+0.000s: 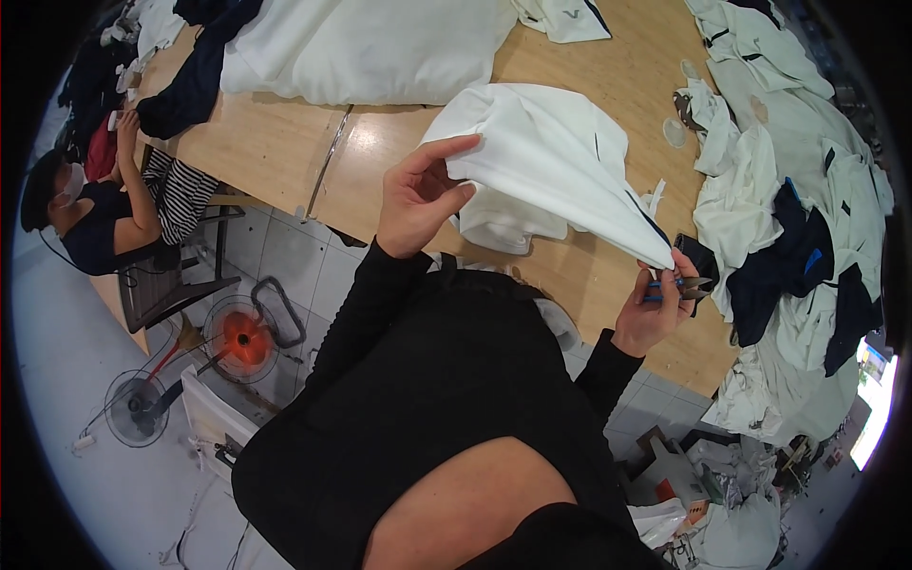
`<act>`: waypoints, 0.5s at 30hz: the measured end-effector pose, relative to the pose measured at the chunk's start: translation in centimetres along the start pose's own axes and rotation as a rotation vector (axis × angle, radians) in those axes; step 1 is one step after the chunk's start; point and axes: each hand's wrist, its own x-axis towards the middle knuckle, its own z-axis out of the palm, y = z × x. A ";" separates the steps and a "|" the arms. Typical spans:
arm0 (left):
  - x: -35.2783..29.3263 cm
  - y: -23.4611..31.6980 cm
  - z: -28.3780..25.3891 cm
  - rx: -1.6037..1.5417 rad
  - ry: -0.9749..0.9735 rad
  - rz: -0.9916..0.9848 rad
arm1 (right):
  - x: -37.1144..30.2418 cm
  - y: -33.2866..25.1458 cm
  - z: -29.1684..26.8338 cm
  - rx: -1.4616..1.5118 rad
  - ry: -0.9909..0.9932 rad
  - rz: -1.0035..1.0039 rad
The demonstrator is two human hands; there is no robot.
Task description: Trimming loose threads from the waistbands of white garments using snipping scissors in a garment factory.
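A white garment [541, 157] with a dark blue strip along one edge is stretched between my hands above the wooden table. My left hand [415, 201] grips its near left edge; the index finger lies along the cloth, the thumb stands apart below, and the other fingers are partly hidden. At the far end of the edge, my right hand [655, 309] pinches the garment's corner. Small thread snips [692, 285] with blue on the handles rest in that same hand, their metal blades pointing right.
Large white cloth [370, 52] covers the far side of the table [399, 133]. White and navy garments [760, 228] are heaped along the right. A dark object [701, 258] lies beside my right hand. A masked person [104, 204] sits at the left, near a fan [242, 340].
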 end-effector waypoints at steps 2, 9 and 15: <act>0.1 0.3 0.8 -0.375 0.016 0.022 | 0.3 0.1 -0.6 -0.088 -0.082 0.069; 1.2 0.2 3.2 -0.254 0.035 -0.090 | -0.5 -1.1 4.8 -0.763 -0.286 -0.009; 0.7 3.0 5.7 -0.184 -0.060 -0.066 | -2.6 -2.3 11.8 -0.669 -0.493 -0.394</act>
